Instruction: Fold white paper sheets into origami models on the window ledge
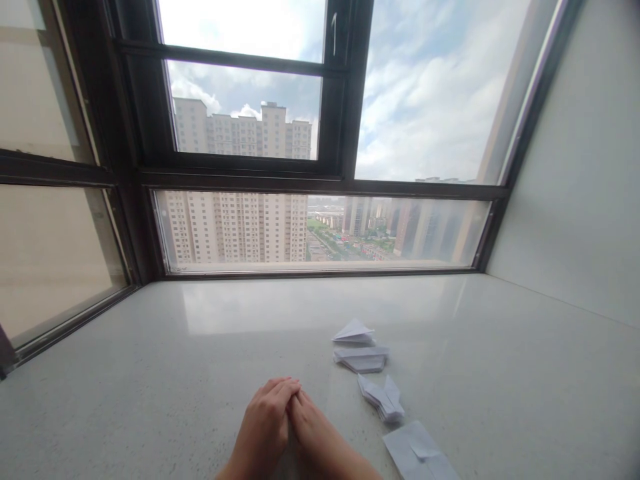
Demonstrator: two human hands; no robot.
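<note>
My left hand [264, 427] and my right hand [315, 433] rest side by side on the pale stone sill [150, 387] at the bottom centre, fingertips touching each other. I cannot see anything between them; whatever lies under the palms is hidden. To their right runs a row of folded white paper pieces: a small pointed one [354, 331] farthest away, a flat stack [361, 359] behind it, a winged folded piece [383, 398], and a partly folded sheet [419, 452] nearest the bottom edge.
A dark-framed window [345, 180] rises at the back of the sill, with tall buildings and sky beyond. A glass pane [55, 253] closes the left side, and a white wall [580, 200] the right.
</note>
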